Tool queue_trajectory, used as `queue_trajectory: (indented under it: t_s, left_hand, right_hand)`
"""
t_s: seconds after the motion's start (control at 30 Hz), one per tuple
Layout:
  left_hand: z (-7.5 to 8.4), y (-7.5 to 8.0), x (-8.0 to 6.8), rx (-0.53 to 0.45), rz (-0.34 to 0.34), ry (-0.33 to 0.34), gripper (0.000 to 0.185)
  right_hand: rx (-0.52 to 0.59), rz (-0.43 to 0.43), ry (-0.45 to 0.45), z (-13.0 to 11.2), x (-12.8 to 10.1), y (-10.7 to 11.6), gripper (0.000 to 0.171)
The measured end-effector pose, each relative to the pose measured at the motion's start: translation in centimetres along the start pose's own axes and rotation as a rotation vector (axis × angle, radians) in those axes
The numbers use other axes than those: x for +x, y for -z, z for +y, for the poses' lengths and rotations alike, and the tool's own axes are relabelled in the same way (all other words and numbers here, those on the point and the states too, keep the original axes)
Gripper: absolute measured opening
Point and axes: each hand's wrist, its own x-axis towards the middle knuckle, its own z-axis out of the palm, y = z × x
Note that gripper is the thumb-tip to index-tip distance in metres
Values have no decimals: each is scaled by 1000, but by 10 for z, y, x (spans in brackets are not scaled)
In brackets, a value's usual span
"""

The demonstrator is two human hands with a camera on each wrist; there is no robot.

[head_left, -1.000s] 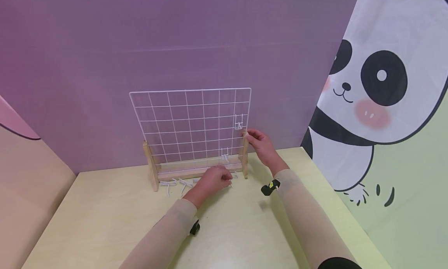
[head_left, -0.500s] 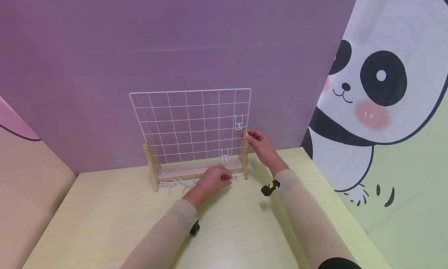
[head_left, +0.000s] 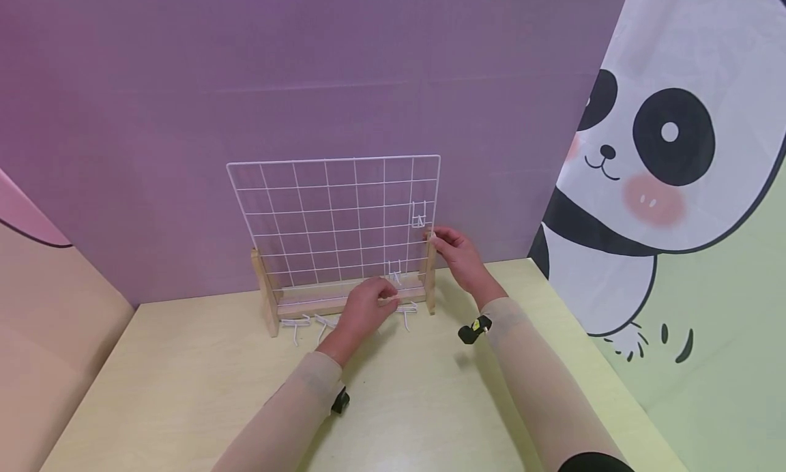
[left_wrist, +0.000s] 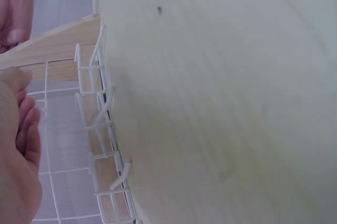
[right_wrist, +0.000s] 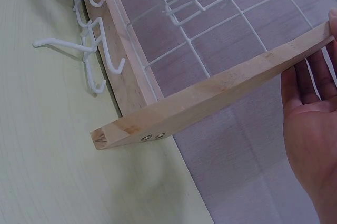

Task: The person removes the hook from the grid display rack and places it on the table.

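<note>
Left hand (head_left: 364, 310) sits at the foot of the grid (head_left: 334, 219), fingers curled with the tips pinched together just under the low hook (head_left: 394, 271) already hung on the mesh. It looks to be pinching a hook, but I can't tell for sure from either view (the head view is too small, and the left wrist view only shows curled fingers next to wire).

Right hand (head_left: 456, 254) grips the top of the right wooden post (head_left: 430, 271), thumb and fingers wrapped on it, bracing the frame.

Loose hooks (head_left: 307, 324) lie on the table (head_left: 184, 390) in a row along the front of the base rail, running left-right, mostly to the left of the left hand; one (head_left: 406, 310) lies just right of it. A second hung hook (head_left: 418, 214) sits higher, near the grid's right edge.

Key relation: the mesh is directly ahead of and above the left hand, and the grid plane stands upright facing the person. The left hand is the nearer one to both the loose hooks and the lower cells; the right is tied up on the post.
</note>
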Motion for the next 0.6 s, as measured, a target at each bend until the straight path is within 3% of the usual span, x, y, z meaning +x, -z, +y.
queue_trajectory:
  t_s: [0.23,0.6]
  left_hand:
    - [3,2,3,-11,121,-49,22]
    - [5,1,10,-11,135,-107,25]
  right_hand:
    - [20,-4,25,0,0,0,22]
    - [2,16,20,0,0,-1,31]
